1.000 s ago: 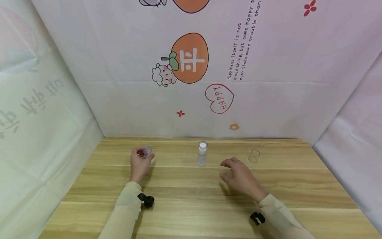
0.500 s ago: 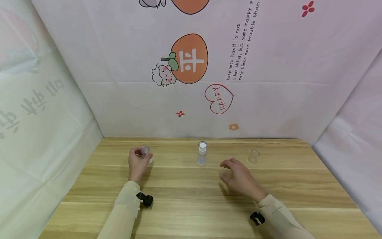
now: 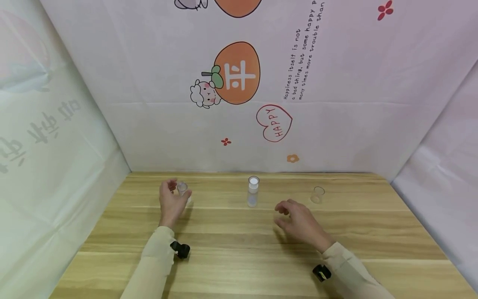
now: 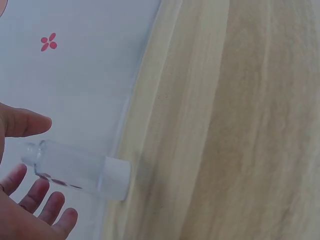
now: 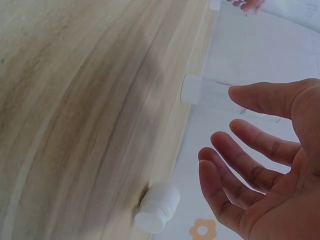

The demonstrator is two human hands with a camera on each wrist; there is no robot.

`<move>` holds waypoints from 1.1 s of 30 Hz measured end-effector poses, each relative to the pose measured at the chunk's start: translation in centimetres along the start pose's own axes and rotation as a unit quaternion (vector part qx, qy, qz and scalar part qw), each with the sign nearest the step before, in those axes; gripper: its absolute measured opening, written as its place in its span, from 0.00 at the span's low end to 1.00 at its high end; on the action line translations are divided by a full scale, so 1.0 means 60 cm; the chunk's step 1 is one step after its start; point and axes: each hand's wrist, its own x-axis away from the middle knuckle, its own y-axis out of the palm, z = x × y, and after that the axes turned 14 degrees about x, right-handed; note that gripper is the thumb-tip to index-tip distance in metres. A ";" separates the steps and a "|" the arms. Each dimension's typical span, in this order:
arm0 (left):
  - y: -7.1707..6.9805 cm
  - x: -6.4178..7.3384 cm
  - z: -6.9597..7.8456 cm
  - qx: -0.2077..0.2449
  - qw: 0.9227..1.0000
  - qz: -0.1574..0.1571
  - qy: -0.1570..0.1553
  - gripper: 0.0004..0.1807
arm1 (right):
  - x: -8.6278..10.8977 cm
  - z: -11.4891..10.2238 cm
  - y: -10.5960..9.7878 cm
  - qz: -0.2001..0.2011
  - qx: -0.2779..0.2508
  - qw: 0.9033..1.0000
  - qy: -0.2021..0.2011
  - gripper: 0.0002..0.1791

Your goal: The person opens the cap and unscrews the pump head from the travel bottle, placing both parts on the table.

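The left hand holds nothing, its thumb and fingers spread to either side of a clear bottle; the bottle stands on its white end near the far left of the tabletop, narrow neck uppermost (whether a fingertip brushes it, I cannot tell). The right hand grips nothing either, its fingers loosely bent and the thumb apart from them; it lies between a white-topped bottle and a see-through, round-rimmed piece, nearer the person than both and touching neither; the white-topped bottle stands mid-tabletop, the see-through piece towards the right; behind rises a white printed cloth.
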 end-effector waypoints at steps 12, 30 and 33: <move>0.016 0.015 0.049 -0.073 0.985 -0.035 0.152 0.31 | 0.000 0.001 0.000 -0.024 -0.013 0.999 0.019 0.09; 0.111 0.068 0.073 -0.119 0.960 -0.183 0.178 0.26 | 0.009 0.005 -0.005 -0.053 -0.051 0.997 -0.019 0.05; 0.127 0.074 0.071 -0.119 0.958 -0.211 0.157 0.26 | 0.012 0.003 -0.004 -0.058 -0.061 0.996 -0.019 0.05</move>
